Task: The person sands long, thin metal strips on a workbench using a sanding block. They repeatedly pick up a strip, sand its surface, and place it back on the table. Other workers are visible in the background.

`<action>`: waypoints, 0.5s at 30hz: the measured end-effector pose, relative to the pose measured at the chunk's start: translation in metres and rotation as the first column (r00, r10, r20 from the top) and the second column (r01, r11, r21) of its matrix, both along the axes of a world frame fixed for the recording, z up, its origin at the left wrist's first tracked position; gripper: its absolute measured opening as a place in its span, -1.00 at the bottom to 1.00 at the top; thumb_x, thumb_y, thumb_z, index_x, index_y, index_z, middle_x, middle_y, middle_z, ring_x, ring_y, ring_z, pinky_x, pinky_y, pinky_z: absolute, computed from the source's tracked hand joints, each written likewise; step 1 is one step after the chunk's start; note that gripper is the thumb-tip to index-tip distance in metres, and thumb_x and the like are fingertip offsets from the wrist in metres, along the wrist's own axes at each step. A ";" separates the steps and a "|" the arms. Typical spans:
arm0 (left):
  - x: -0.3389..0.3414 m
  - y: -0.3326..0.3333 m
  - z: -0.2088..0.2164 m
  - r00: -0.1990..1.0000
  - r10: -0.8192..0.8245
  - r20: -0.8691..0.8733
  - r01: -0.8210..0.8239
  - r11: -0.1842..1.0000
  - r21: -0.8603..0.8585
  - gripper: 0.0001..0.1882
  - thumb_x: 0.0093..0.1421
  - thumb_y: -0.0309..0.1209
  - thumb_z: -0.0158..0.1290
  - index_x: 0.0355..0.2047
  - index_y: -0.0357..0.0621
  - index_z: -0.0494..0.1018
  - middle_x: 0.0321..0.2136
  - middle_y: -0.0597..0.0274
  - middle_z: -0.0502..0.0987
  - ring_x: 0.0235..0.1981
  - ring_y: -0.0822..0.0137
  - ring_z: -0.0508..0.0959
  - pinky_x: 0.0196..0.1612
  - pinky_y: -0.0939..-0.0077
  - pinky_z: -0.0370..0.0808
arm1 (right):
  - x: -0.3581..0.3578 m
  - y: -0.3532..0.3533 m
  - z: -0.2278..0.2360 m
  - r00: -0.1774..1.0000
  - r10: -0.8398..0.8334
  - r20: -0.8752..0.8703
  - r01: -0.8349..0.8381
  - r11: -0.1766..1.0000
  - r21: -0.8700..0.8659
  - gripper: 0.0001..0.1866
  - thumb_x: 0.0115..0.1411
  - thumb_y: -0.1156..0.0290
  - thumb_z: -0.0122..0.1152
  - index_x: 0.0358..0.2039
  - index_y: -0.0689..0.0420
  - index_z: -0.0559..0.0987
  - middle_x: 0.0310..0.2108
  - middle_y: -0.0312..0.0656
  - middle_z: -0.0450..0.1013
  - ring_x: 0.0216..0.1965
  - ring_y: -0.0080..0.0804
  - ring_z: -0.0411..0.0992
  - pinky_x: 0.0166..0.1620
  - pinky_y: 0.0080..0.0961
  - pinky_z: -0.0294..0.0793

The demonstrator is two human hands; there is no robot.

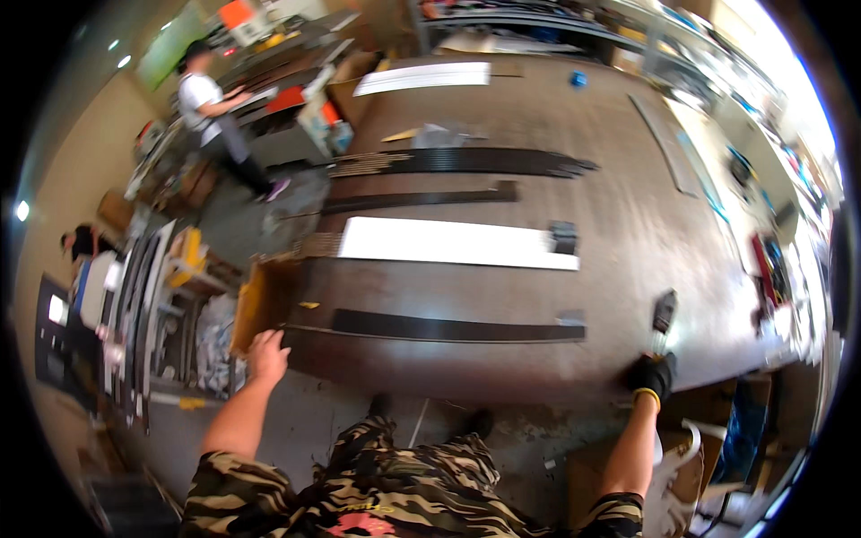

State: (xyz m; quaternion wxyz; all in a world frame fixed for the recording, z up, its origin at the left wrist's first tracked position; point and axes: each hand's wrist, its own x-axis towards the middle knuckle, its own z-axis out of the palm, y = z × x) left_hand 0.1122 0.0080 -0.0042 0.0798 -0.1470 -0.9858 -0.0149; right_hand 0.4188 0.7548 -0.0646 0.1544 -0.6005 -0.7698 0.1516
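Observation:
My bare left hand (268, 357) is at the near left corner of the table, beside an open cardboard box (260, 305). Its fingers look bent together close to a thin light rod at the left end of a long dark strip (457, 326); blur hides what they grip. My right hand (653, 375) wears a black glove with a yellow cuff and is at the table's near right edge. A dark tool with a shiny lower part (664, 312) lies just beyond the glove; whether they touch is unclear. The glove's fingers merge into one dark shape.
Across the brown table (628, 224) lie a white panel (439, 242), a bundle of dark strips (466, 161) and a small blue object (578, 79). A grey bar (662, 143) lies to the right. A person (211, 108) stands far left. Boxes (592, 466) stand below right.

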 end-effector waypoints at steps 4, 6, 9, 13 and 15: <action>-0.015 -0.002 0.004 0.998 -0.048 0.038 0.049 0.998 -0.035 -0.46 -0.01 -0.42 0.28 0.03 -0.16 0.46 -0.05 0.19 0.45 0.05 0.12 0.38 0.11 0.20 0.33 | 0.019 -0.014 -0.012 0.993 0.074 0.095 -0.086 0.988 0.129 -0.60 0.06 0.18 0.34 -0.31 0.24 0.44 -0.37 0.15 0.47 -0.26 0.21 0.43 -0.18 -0.08 0.42; -0.030 -0.010 0.004 0.990 -0.129 0.048 0.129 0.992 0.005 -0.52 -0.01 -0.44 0.26 -0.02 -0.14 0.50 -0.03 0.16 0.46 0.05 0.09 0.39 0.10 0.19 0.34 | 0.042 -0.038 -0.022 0.975 0.221 -0.011 -0.215 0.960 0.177 -0.62 0.08 0.21 0.35 -0.31 0.22 0.43 -0.41 0.07 0.46 -0.34 0.05 0.44 -0.23 -0.17 0.43; -0.052 -0.027 -0.001 0.956 -0.279 0.093 0.265 0.955 0.135 -0.66 -0.02 -0.46 0.26 -0.16 -0.11 0.58 -0.15 0.18 0.50 -0.05 0.13 0.45 0.01 0.24 0.42 | 0.039 -0.132 0.006 0.807 0.258 -0.531 -0.381 0.914 -0.137 -0.75 0.16 0.35 0.30 -0.29 0.14 0.41 -0.40 -0.22 0.41 -0.41 -0.44 0.38 -0.35 -0.46 0.40; -0.084 -0.035 -0.018 0.855 -0.487 0.178 0.416 0.849 0.326 -0.84 -0.01 -0.48 0.24 -0.35 -0.11 0.64 -0.35 0.26 0.54 -0.22 0.19 0.52 -0.16 0.31 0.51 | 0.013 -0.268 0.035 0.765 0.073 -0.639 -0.386 0.847 -0.365 -0.80 0.14 0.43 0.34 -0.30 0.11 0.47 -0.51 -0.34 0.41 -0.56 -0.59 0.36 -0.54 -0.60 0.33; -0.093 -0.037 -0.025 0.831 -0.548 0.098 0.476 0.790 0.387 -0.90 -0.01 -0.52 0.21 -0.43 -0.12 0.63 -0.43 0.28 0.53 -0.28 0.19 0.53 -0.24 0.29 0.52 | -0.016 -0.315 0.047 0.841 0.013 -0.540 -0.289 0.856 -0.429 -0.81 0.15 0.41 0.34 -0.32 0.12 0.47 -0.61 -0.36 0.39 -0.65 -0.60 0.34 -0.59 -0.60 0.31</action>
